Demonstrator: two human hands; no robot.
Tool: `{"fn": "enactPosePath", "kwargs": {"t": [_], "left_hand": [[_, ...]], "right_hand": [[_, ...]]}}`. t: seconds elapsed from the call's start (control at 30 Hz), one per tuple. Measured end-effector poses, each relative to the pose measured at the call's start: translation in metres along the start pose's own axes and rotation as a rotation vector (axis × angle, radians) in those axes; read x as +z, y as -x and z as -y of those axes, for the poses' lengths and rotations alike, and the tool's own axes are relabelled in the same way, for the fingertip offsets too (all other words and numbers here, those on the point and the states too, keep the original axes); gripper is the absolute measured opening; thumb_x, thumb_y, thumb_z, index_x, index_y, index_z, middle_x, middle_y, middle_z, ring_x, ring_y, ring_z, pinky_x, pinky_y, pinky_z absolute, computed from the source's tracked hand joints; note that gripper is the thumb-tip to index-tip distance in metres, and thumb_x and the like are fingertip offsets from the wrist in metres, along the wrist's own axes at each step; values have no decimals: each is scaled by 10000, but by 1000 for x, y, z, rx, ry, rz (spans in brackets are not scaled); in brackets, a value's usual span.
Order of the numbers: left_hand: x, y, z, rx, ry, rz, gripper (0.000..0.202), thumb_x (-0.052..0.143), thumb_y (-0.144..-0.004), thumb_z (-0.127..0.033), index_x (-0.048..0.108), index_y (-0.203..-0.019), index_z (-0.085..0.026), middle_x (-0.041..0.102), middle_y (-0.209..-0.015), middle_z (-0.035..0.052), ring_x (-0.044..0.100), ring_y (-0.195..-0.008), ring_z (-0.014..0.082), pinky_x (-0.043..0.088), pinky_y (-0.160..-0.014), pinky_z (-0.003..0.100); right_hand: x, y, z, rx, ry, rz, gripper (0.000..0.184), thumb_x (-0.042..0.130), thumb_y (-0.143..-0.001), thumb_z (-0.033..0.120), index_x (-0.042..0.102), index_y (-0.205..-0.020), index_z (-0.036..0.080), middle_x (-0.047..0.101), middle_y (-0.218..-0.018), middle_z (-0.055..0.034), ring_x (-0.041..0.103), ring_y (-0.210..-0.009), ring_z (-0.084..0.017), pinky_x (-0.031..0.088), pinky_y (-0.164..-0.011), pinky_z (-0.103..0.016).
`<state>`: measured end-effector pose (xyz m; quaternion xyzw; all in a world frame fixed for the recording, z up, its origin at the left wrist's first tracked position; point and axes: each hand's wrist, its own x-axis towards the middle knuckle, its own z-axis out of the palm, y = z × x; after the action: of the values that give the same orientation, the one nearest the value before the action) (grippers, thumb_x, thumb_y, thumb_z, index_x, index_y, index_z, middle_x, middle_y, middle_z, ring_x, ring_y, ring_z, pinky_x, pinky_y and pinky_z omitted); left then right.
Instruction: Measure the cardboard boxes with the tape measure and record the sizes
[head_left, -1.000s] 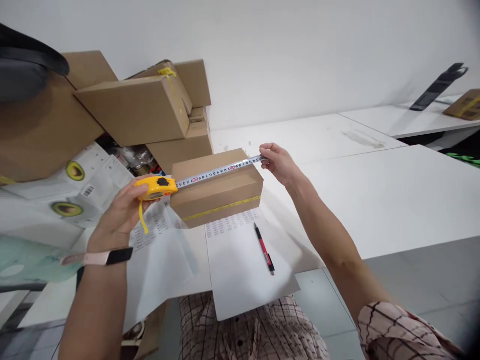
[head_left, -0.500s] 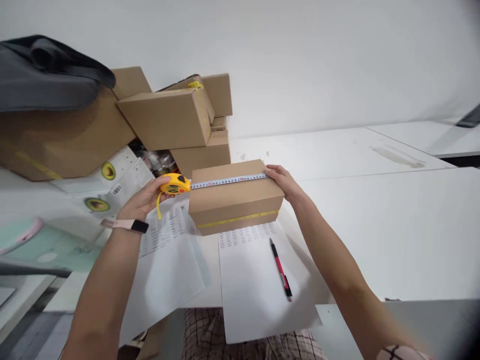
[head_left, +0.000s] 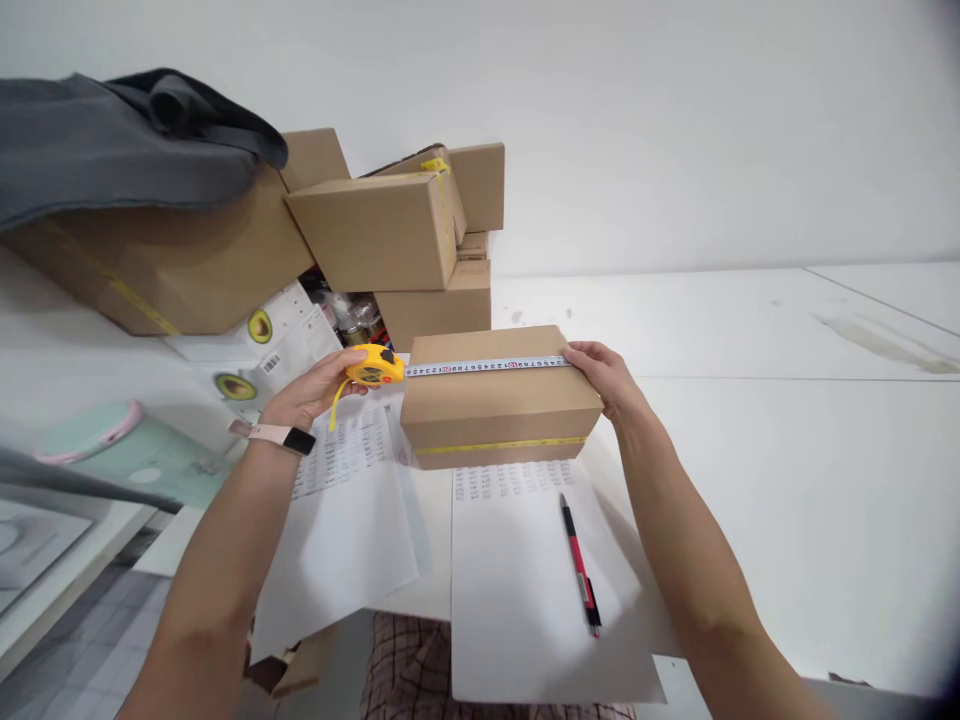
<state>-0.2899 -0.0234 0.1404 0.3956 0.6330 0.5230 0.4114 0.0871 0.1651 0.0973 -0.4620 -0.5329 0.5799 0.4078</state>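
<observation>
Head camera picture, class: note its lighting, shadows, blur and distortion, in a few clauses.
Head view: soft, even light with no glare; faint shadows lie beside the pen and under the right hand. The tape measure in the left hand and the box are sharp, the tape's digits barely legible. The edges bend and smear, and the corners darken.

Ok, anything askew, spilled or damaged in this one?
Nothing spilled or damaged. The odd part is the stack of boxes at the back left: they lie tilted at different angles, with a grey bag draped on top. The tape lies straight across the box.
</observation>
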Motion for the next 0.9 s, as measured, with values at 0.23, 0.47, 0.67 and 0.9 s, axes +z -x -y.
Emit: {"fn": "enactPosePath", "kwargs": {"t": [0.23, 0.47, 0.67, 0.9], "left_hand": [[10, 4, -9, 14, -72, -20, 460, 787, -704, -468, 752, -1045, -161, 775, -970, 95, 690, -792, 223, 521, -606, 272], [44, 57, -51, 140, -223, -9, 557, 824, -671, -374, 733, -1205, -244, 754, -1112, 87, 705, -880, 242, 532, -612, 249], [137, 143, 0, -116, -82, 655, 784, 888, -628, -265, 635, -1362, -372, 740, -1124, 65, 735, -908, 268, 614, -749, 366], [212, 162, 27, -199, 672, 609, 584, 885, -683, -467, 634, -1192, -329, 659, -1126, 65, 745, -776, 233, 637, -599, 333]], "right_hand": [[-8, 1, -3, -101, 189, -24, 463, 800, -706, 585, 563, -621, 196, 565, -633, -3, 484, -606, -126, 334, -540, -279], [-16, -2, 5, -301, 94, -70, 428, 768, -747, 567, 569, -626, 208, 554, -633, 3, 474, -630, -128, 390, -623, -296], [-17, 24, 37, -496, -38, 65, 365, 727, -829, 560, 640, -745, 216, 634, -775, -13, 566, -779, -155, 479, -815, -344], [-8, 18, 26, -583, 38, 17, 317, 647, -915, 513, 685, -1036, 223, 708, -1061, -57, 640, -998, -190, 486, -888, -356]]}}
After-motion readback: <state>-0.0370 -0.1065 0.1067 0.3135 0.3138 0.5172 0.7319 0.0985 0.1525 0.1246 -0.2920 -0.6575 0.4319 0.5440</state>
